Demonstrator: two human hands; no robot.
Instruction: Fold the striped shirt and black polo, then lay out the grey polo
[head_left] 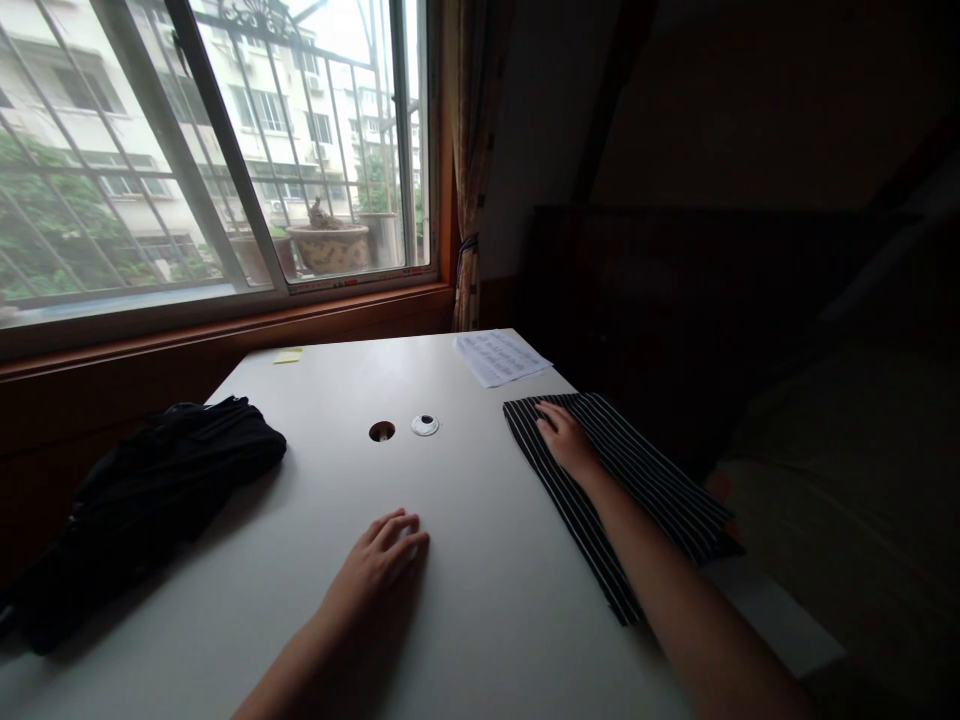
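The right hand (568, 442) lies on a striped cloth (637, 450), its fingers spread and pressed loosely onto the far left part of the fabric; most of the cloth stretches to the right of them. The fingers of the left hand (384, 550) are slightly apart and gently curved, low over the bench (472, 600); I cannot tell whether they touch it. Ahead of these fingers is a round hole (382, 432) with something small and pale inside, too dim to tell. A white cap (425, 426) sits just right of the hole. Left of the left fingers lies a heap of black cloth (180, 460). Well beyond both hands' fingers, outside the window (330, 273), a patterned pot (330, 250) holds a gnarled stump (321, 216). Papers (501, 358) lie beyond the right fingers.
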